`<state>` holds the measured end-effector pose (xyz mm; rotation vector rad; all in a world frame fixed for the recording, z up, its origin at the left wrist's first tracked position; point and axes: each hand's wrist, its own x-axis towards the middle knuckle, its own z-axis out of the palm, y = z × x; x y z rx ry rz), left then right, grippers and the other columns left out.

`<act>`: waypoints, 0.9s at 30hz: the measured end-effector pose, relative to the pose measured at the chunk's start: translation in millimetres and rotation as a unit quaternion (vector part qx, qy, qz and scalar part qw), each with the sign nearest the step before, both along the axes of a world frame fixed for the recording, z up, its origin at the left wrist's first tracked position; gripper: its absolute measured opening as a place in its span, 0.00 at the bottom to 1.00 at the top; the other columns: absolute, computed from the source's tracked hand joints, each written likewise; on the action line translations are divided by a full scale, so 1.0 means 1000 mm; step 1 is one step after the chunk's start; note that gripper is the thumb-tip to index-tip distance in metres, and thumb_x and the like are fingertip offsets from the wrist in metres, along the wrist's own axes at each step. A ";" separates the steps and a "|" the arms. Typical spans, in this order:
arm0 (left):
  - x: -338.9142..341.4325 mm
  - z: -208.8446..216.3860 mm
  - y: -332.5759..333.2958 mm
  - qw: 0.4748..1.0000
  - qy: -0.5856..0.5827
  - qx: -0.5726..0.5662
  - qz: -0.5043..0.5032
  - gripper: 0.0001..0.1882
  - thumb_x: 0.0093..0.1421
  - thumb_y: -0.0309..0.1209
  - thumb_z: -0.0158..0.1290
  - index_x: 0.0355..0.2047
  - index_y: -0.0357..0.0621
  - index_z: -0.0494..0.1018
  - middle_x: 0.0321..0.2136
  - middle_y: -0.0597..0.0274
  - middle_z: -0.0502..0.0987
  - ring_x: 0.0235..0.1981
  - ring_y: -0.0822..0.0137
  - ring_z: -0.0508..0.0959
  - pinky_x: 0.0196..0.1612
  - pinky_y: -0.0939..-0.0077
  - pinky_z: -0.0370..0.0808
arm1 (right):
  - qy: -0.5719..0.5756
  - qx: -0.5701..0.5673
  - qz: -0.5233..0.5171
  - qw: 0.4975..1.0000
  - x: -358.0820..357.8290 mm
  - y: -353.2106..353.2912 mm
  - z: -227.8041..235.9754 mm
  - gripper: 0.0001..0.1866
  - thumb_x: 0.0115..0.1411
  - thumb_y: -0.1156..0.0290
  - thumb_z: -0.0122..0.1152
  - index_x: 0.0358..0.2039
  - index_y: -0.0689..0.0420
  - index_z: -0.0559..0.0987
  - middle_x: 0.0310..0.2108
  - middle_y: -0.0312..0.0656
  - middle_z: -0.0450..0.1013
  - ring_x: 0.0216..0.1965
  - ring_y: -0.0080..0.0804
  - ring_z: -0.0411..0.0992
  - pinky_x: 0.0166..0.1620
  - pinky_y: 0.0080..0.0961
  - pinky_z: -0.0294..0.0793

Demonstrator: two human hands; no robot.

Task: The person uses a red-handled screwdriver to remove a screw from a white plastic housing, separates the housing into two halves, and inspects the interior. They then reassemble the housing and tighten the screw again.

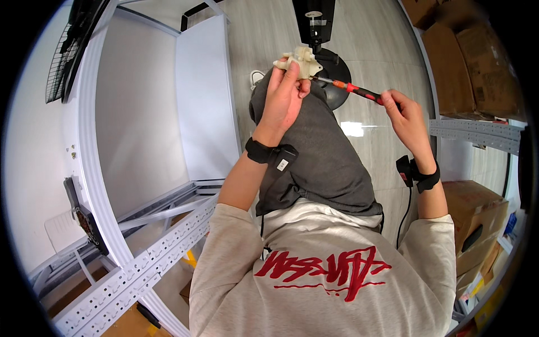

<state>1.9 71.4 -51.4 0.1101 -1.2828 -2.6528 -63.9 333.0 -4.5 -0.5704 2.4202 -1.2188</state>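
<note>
A small cream-coloured plastic part [302,60] is held up over the grey lap, gripped in the left hand [283,95]. The right hand [409,115] is closed around a red-and-black-handled screwdriver [355,90], its tip touching the part. Brown cardboard boxes [471,62] sit on the shelving to the right.

Matt cream plastic part [303,60]; grey cloth [323,151].

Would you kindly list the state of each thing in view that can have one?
cream plastic part: held up, gripped in the left hand.
screwdriver: red and black handle held in the right hand, tip set against the part.
left hand: closed around the part.
right hand: fingers closed on the handle.
cardboard boxes: closed, on the shelving at right.
</note>
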 end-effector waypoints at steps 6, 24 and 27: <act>-0.004 0.001 0.001 1.000 -0.016 -0.002 0.005 0.14 0.69 0.38 0.45 0.50 0.46 0.64 0.40 0.65 0.72 0.29 0.74 0.64 0.31 0.80 0.60 | 0.011 -0.153 -0.071 0.986 0.011 -0.011 -0.004 0.13 0.65 0.62 0.57 0.35 0.60 0.75 0.17 0.30 0.63 0.21 0.16 0.59 0.24 0.19 0.57; -0.015 0.002 0.005 1.000 -0.012 -0.007 -0.008 0.12 0.69 0.39 0.46 0.47 0.47 0.65 0.38 0.67 0.71 0.28 0.74 0.64 0.31 0.80 0.60 | -0.041 -0.045 -0.007 0.998 -0.009 0.011 -0.023 0.10 0.63 0.67 0.60 0.38 0.60 0.74 0.21 0.29 0.64 0.23 0.15 0.59 0.26 0.16 0.59; -0.015 0.002 0.007 1.000 -0.016 -0.005 -0.009 0.12 0.69 0.39 0.47 0.46 0.48 0.65 0.37 0.68 0.71 0.28 0.74 0.65 0.31 0.80 0.60 | 0.047 -0.085 -0.046 0.994 0.000 -0.002 -0.022 0.11 0.64 0.65 0.59 0.35 0.60 0.75 0.20 0.29 0.64 0.22 0.15 0.59 0.25 0.17 0.58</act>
